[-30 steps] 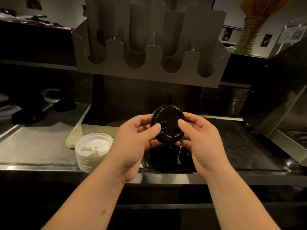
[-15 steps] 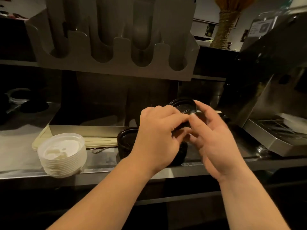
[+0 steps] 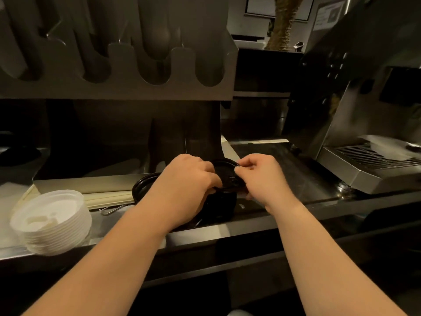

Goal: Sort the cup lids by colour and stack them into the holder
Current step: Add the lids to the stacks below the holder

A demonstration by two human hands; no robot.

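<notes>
Black lid: held directly over the black lid stack, top face up, near level. It is round, so it has no long axis. Contact between lid and stack: cannot tell, the hands cover the gap.

Left hand curls round the lid's left rim. Right hand pinches the right rim.

The stack stands on the steel tabletop. White lid stack: well left of the black stack. Holder: above and behind the black stack. Espresso machine: to its right.
</notes>
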